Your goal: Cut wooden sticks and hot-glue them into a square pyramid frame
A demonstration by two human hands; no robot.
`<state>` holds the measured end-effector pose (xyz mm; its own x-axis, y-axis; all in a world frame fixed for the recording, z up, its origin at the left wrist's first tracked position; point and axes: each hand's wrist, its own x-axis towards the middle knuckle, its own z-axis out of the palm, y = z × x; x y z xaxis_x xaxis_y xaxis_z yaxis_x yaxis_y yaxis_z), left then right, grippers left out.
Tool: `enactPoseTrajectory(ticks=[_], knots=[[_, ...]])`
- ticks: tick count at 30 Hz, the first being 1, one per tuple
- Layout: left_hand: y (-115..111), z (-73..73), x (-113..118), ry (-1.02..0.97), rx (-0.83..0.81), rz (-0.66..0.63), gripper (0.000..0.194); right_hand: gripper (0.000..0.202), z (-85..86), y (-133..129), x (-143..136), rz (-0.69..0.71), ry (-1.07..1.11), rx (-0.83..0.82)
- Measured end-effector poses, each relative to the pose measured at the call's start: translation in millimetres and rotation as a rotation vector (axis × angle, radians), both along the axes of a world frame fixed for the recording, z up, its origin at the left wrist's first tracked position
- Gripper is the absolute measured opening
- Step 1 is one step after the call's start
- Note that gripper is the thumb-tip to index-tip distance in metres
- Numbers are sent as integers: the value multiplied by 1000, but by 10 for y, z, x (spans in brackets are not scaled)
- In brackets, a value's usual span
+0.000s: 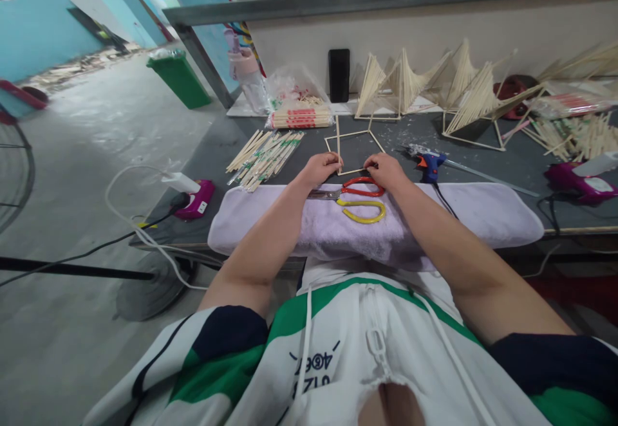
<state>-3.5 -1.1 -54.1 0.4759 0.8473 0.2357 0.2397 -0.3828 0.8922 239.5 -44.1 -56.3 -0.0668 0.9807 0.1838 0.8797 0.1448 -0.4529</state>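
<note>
While palms face down | both hands (pixel 355 170) pinch stick frame (pixel 355 144) corners, arms fwd

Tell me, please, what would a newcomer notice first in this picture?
Both hands, left hand and right hand, hold the near edge of a thin wooden stick frame on the grey table. Red-and-yellow-handled scissors lie on the pale lilac towel before them, and fan-shaped stick sculptures stand behind.
</note>
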Motion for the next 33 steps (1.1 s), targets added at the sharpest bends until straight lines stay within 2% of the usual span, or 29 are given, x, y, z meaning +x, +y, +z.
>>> enactPoseTrajectory(ticks=[19, 23, 33], knots=[[24, -16, 3, -7, 12, -16, 13, 29, 14, 0, 6, 15, -1, 3], [4, 3, 9, 2, -17, 3, 12, 30, 32, -10, -2, -1, 5, -12], [-42, 91, 3, 49, 27, 16, 11, 31, -14, 21, 13, 6, 1, 11]])
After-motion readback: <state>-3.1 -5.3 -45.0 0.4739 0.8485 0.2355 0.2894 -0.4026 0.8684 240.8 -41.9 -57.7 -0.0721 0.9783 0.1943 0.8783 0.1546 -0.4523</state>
